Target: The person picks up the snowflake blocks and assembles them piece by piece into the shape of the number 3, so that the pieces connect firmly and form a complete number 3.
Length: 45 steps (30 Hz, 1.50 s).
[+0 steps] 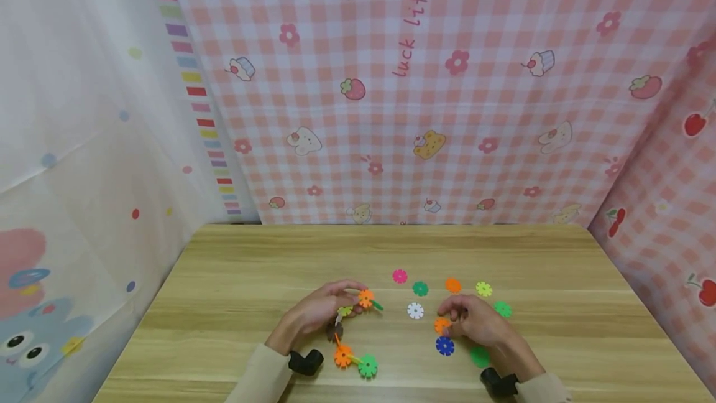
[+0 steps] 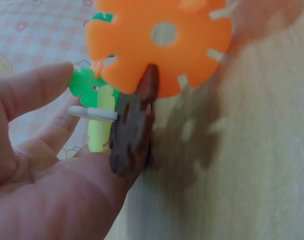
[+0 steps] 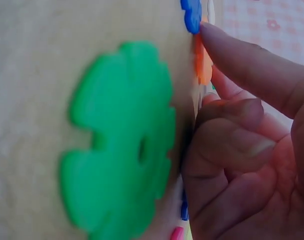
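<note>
My left hand [image 1: 320, 311] holds a chain of slotted, flower-shaped plastic discs. Its chain runs from an orange disc [image 1: 366, 298] and a green one [image 1: 377, 306] at the fingers, through yellow, white and brown discs [image 1: 334, 331], to another orange disc [image 1: 343, 356] and a light green disc [image 1: 368, 366] near the table's front. In the left wrist view, the brown disc [image 2: 129, 135] is slotted into an orange disc [image 2: 136, 55]. My right hand [image 1: 475, 321] pinches a loose orange disc [image 1: 440, 325] at table level, beside a blue disc [image 1: 445, 346]. Its other fingers are curled.
Loose discs lie on the wooden table [image 1: 224, 278]: pink [image 1: 399, 276], dark green [image 1: 420, 288], white [image 1: 415, 310], orange [image 1: 453, 285], yellow [image 1: 483, 289] and green [image 1: 503, 309]. Another green disc [image 1: 479, 356] lies beneath the right wrist. A checked cloth [image 1: 425, 98] hangs behind.
</note>
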Available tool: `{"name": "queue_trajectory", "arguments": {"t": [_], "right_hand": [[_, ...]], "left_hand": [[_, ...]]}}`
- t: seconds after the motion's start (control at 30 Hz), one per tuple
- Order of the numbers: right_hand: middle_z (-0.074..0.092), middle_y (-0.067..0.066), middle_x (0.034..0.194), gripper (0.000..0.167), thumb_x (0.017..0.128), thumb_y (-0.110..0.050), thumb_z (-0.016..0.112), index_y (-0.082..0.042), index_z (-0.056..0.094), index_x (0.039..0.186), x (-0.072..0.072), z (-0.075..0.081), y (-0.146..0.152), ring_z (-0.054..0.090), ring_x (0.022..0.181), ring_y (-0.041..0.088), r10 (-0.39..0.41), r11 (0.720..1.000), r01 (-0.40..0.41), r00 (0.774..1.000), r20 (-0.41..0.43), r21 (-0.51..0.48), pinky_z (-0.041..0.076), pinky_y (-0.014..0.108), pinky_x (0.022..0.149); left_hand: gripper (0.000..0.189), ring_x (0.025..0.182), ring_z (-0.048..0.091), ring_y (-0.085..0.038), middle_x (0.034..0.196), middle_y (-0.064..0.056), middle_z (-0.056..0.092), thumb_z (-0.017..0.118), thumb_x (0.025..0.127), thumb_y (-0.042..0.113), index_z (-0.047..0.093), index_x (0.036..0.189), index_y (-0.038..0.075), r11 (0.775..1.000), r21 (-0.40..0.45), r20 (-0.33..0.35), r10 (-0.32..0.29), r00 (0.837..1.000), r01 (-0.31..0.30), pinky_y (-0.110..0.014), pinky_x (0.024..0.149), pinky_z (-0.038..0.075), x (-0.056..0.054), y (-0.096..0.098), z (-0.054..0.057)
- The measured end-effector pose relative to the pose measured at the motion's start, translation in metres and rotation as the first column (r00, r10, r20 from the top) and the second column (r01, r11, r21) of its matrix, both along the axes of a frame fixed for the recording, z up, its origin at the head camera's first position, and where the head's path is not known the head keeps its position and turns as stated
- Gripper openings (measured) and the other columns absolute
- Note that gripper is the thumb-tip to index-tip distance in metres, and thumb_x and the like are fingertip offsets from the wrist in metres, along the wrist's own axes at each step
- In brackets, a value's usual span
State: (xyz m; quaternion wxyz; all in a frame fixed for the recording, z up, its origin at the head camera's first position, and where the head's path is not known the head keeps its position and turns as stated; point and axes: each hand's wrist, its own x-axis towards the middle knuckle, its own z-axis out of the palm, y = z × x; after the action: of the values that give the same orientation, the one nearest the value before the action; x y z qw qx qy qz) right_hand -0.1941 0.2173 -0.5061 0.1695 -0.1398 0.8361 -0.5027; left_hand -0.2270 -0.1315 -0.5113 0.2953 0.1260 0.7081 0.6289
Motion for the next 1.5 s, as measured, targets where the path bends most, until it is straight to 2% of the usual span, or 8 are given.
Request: {"name": "queue_trajectory", "arguments": {"t": [0.23,0.43,0.57,0.67,0.83,0.97,1.23,1.5], "right_hand": [[0.052,0.008,0.084,0.027,0.074,0.002,0.081,-0.001,0.066,0.096,0.001,0.002,-0.001,0.044,0.076,0.017,0.013,1.000,-0.012,0.999,-0.037,0.027,0.037,0.021,0.062],[0.053,0.006,0.082,0.025,0.075,0.004,0.079,-0.004,0.063,0.093,0.002,0.003,-0.004,0.048,0.074,0.017,-0.017,0.996,0.021,0.999,-0.048,0.082,0.041,0.021,0.060],[0.054,0.008,0.080,0.018,0.081,0.013,0.065,0.001,0.059,0.094,0.003,0.006,-0.008,0.053,0.066,0.018,-0.069,0.998,0.069,0.997,0.032,0.011,0.045,0.021,0.052],[0.056,0.010,0.080,0.016,0.086,0.014,0.057,0.005,0.057,0.099,0.002,0.009,-0.013,0.059,0.063,0.020,-0.086,0.994,0.090,0.994,0.069,-0.065,0.052,0.027,0.051],[0.064,0.016,0.086,0.019,0.090,0.008,0.059,0.008,0.057,0.109,-0.001,0.012,-0.030,0.065,0.069,0.026,-0.117,0.979,0.123,0.992,0.048,-0.160,0.058,0.036,0.060],[0.067,0.018,0.088,0.024,0.091,0.009,0.057,0.013,0.055,0.115,-0.004,0.010,-0.046,0.067,0.073,0.028,-0.134,0.963,0.141,0.990,0.047,-0.227,0.059,0.037,0.064],[0.070,0.022,0.092,0.033,0.091,0.013,0.052,0.018,0.050,0.123,-0.004,0.002,-0.073,0.072,0.081,0.030,-0.150,0.911,0.201,0.975,0.164,-0.360,0.060,0.038,0.075],[0.069,0.024,0.093,0.034,0.091,0.011,0.054,0.017,0.048,0.124,-0.001,-0.001,-0.088,0.073,0.085,0.032,-0.148,0.887,0.224,0.966,0.211,-0.403,0.059,0.040,0.078]], "left_hand": [[0.040,0.106,0.061,-0.022,0.121,-0.010,0.063,0.046,0.103,0.009,0.050,0.143,0.007,1.000,0.000,-0.009,-0.002,1.000,0.002,-0.043,0.105,0.043,0.001,0.000,0.001],[0.040,0.101,0.061,-0.022,0.118,-0.012,0.064,0.046,0.103,0.009,0.050,0.142,0.005,1.000,-0.008,-0.012,0.020,1.000,-0.020,-0.038,0.095,0.049,0.003,0.004,0.005],[0.038,0.095,0.059,-0.022,0.113,-0.015,0.063,0.045,0.104,0.011,0.050,0.142,0.005,1.000,-0.011,-0.012,0.025,1.000,-0.025,-0.034,0.086,0.050,0.004,0.006,0.006],[0.038,0.091,0.055,-0.022,0.109,-0.016,0.060,0.044,0.105,0.012,0.049,0.141,0.004,1.000,0.006,-0.004,0.024,1.000,-0.024,-0.032,0.079,0.049,0.004,0.007,0.005],[0.038,0.086,0.051,-0.022,0.105,-0.016,0.056,0.043,0.105,0.012,0.048,0.142,0.005,0.999,0.029,0.000,0.031,1.000,-0.031,-0.031,0.073,0.048,0.005,0.008,0.006],[0.040,0.086,0.050,-0.021,0.103,-0.015,0.054,0.042,0.105,0.013,0.046,0.144,0.005,0.999,0.025,-0.015,0.028,1.000,-0.027,-0.030,0.072,0.048,0.005,0.008,0.008],[0.039,0.083,0.049,-0.021,0.099,-0.013,0.053,0.040,0.105,0.010,0.046,0.143,0.004,0.999,0.035,-0.023,0.026,0.999,-0.025,-0.030,0.071,0.045,0.007,0.011,0.011],[0.040,0.086,0.051,-0.021,0.101,-0.015,0.055,0.041,0.104,0.011,0.047,0.143,0.005,0.999,0.025,-0.021,0.039,0.999,-0.038,-0.031,0.075,0.049,0.007,0.013,0.013]]}}
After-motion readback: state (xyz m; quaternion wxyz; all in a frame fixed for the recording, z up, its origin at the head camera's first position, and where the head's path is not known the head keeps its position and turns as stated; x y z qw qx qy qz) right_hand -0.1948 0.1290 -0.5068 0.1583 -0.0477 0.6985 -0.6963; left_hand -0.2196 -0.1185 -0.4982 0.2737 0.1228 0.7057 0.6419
